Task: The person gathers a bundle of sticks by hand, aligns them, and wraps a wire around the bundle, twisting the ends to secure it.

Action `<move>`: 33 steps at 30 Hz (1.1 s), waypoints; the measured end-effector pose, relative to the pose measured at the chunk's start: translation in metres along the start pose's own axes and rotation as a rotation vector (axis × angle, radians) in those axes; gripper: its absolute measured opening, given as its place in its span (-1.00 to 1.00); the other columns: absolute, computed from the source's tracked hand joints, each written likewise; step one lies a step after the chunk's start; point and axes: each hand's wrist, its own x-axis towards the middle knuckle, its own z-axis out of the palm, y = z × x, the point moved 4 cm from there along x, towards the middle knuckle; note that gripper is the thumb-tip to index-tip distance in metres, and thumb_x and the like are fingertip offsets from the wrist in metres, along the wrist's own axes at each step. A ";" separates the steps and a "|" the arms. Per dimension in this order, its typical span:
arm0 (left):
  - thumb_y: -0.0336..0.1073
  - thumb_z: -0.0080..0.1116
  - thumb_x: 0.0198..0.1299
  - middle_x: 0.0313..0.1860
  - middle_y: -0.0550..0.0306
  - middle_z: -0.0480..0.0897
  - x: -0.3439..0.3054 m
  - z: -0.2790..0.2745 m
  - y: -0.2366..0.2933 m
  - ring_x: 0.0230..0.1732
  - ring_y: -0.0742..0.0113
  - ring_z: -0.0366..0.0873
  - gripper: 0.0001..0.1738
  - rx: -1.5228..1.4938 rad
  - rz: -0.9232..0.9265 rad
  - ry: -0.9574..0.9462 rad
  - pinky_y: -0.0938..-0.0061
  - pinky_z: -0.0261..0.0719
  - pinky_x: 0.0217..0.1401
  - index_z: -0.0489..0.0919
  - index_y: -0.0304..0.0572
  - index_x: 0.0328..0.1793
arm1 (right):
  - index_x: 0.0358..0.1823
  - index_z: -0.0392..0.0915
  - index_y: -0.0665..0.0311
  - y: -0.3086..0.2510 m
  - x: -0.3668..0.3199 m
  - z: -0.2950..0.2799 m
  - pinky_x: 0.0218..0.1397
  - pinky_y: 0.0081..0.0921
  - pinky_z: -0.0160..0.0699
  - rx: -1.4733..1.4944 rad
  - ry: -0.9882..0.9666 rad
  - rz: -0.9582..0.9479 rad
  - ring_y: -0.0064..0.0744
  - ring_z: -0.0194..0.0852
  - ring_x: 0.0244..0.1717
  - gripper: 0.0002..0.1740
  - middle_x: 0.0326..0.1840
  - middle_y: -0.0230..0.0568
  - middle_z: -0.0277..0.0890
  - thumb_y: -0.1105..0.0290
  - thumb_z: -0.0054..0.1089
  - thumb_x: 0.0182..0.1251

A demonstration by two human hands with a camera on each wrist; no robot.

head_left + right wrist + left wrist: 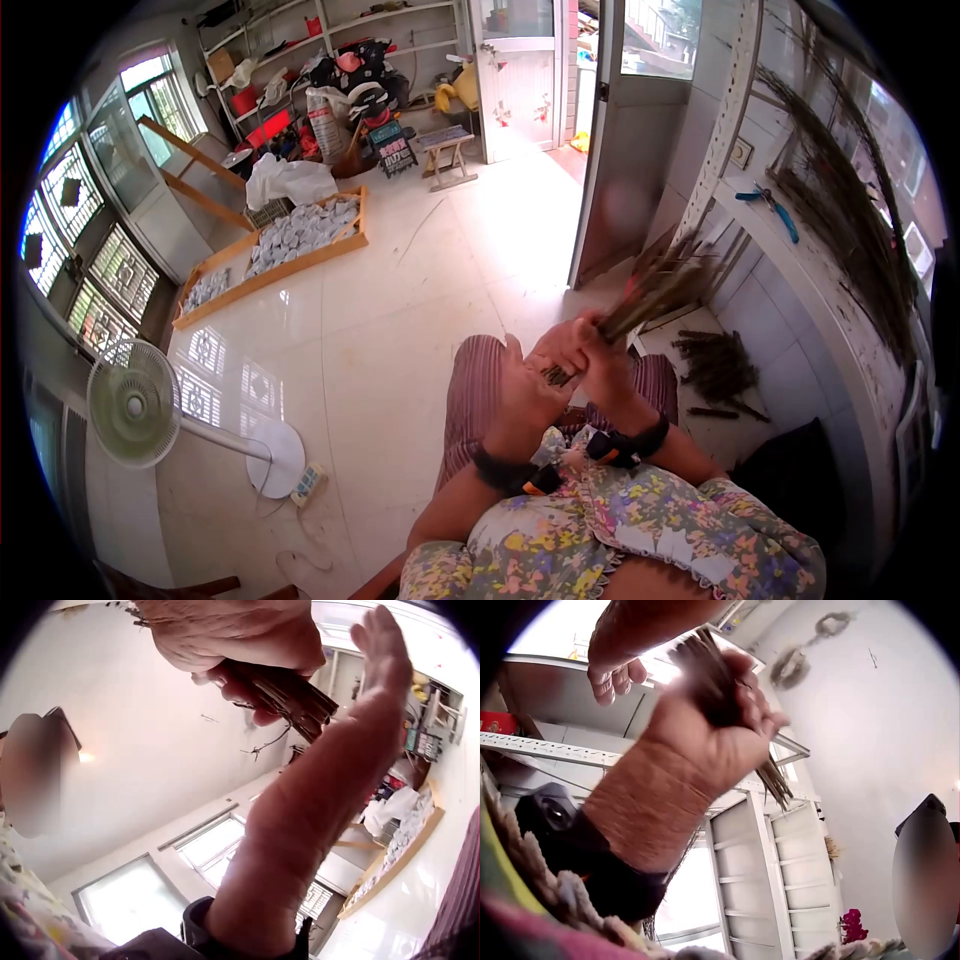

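while the right hand [602, 368] is clamped round the twig bundle [655, 297], the open left hand [530, 392] should pat its cut ends [557, 376] squarely, grip eased so stems slide level.

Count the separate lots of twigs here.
3: a bunch in the right hand, a loose pile on the floor, long twigs on the ledge; others may be hidden.
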 end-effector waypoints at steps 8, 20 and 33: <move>0.32 -0.54 0.38 0.30 -0.06 0.42 -0.007 0.006 0.009 0.31 0.12 0.35 -0.16 0.948 0.300 -0.082 0.21 0.19 0.42 0.20 -0.30 0.41 | -0.48 0.24 0.23 0.007 -0.011 0.012 -0.38 -0.43 0.30 -0.381 -0.142 0.152 -0.49 0.14 -0.63 -0.65 -0.66 -0.37 0.19 0.24 0.04 0.44; 0.42 -0.70 0.31 0.32 -0.09 0.35 0.002 0.008 -0.003 0.40 0.05 0.19 -0.02 -0.515 -0.077 -0.105 0.23 -0.02 0.52 0.09 -0.34 0.48 | -0.35 0.46 0.28 -0.005 -0.019 0.012 -0.31 -0.65 0.36 -0.141 -0.053 0.129 -0.66 0.40 -0.40 -0.93 -0.41 -0.40 0.48 0.50 0.11 0.33; -0.07 -0.19 0.35 0.22 0.10 0.46 -0.003 0.006 0.000 0.34 0.21 0.30 -0.50 0.266 0.175 -0.104 0.19 -0.10 0.48 0.31 -0.18 0.31 | -0.39 0.36 0.28 -0.007 -0.022 0.013 -0.47 -0.67 0.18 -0.298 0.049 -0.028 -0.70 0.20 -0.56 -0.83 -0.57 -0.38 0.31 0.44 0.05 0.40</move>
